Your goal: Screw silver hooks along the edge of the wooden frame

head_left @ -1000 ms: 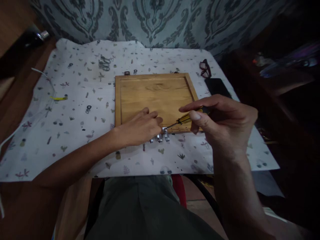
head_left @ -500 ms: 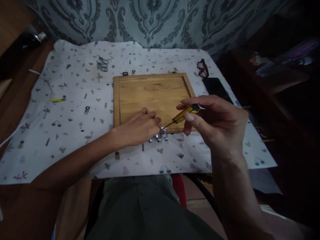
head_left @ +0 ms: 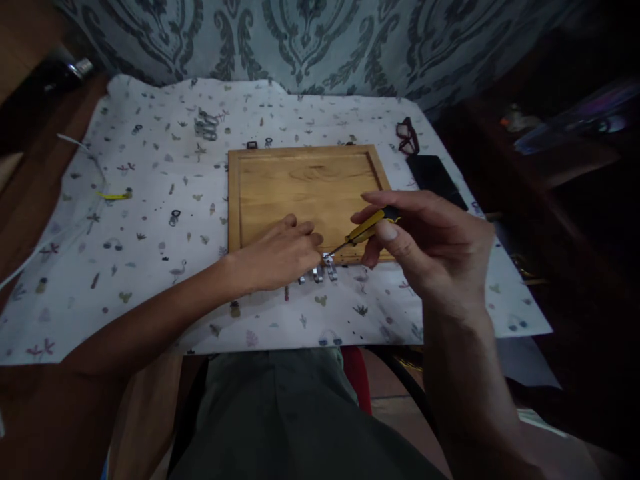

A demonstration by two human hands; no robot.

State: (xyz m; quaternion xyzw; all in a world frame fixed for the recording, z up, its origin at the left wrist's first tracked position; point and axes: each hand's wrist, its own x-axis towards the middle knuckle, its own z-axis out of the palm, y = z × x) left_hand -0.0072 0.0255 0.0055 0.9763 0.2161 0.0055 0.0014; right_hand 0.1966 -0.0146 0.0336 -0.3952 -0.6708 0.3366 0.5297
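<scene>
A wooden framed panel (head_left: 310, 190) lies flat on the patterned cloth. Along its near edge are several small shiny metal clips (head_left: 331, 268), sticking out toward me. My left hand (head_left: 285, 255) rests over that edge with its fingers bent down beside the clips; its fingertips and whatever they pinch are hidden. In my right hand (head_left: 435, 247) is a small yellow-and-black screwdriver (head_left: 364, 230), held at a slant between thumb and fingers. Its tip reaches down to the rightmost clip, close to my left fingertips.
Loose metal clips (head_left: 206, 125) lie at the back left of the cloth (head_left: 150, 267). Glasses (head_left: 407, 136) and a black phone (head_left: 437, 180) are at the right. On the left are a yellow strip (head_left: 115, 196) and a white cable (head_left: 37, 260).
Both hands stay at the same clip with the screwdriver tip on it. The right fingers have shifted very slightly around the handle; the view has moved a little.
</scene>
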